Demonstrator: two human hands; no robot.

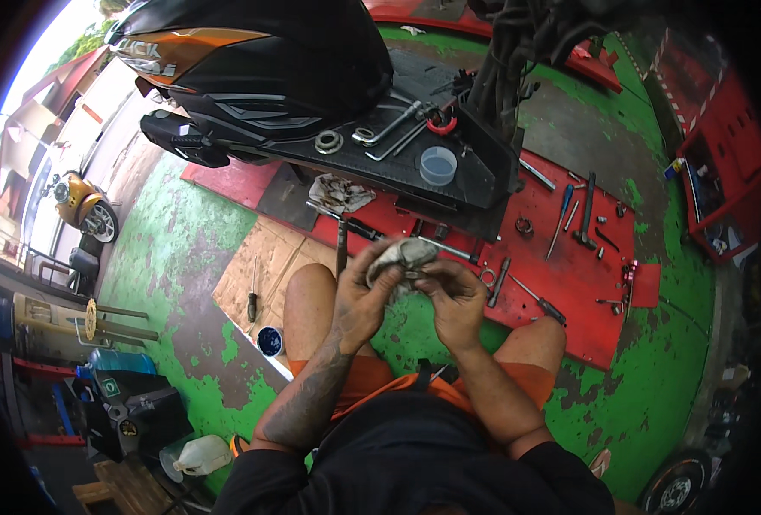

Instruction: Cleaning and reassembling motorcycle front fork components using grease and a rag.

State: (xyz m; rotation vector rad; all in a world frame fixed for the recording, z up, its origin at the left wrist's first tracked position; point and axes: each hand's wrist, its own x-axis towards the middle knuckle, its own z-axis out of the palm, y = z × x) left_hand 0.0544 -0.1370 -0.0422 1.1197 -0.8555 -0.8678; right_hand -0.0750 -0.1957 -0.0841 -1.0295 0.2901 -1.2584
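Observation:
A stained, greyish-white rag point(404, 255) is bunched up in front of my knees. My left hand point(365, 290) is closed around its left side. From the right, the fingers of my right hand point(454, 296) pinch at its lower edge, and a small part seems to sit in the folds, too covered to name. Beyond the rag, the black scooter footboard point(372, 176) carries metal rings point(329, 142), wrenches point(395, 124), a red ring-shaped part point(440, 122) and a clear plastic cup point(438, 166). Another dirty rag point(342, 193) lies below the footboard's edge.
Screwdrivers point(552, 311), a hammer point(583, 232) and sockets lie on the red lift platform point(586, 335). Cardboard point(264, 249) at left holds a screwdriver point(252, 296) and a tub of dark blue grease point(270, 341). A red tool cabinet point(732, 163) stands far right, a tyre point(676, 485) near right.

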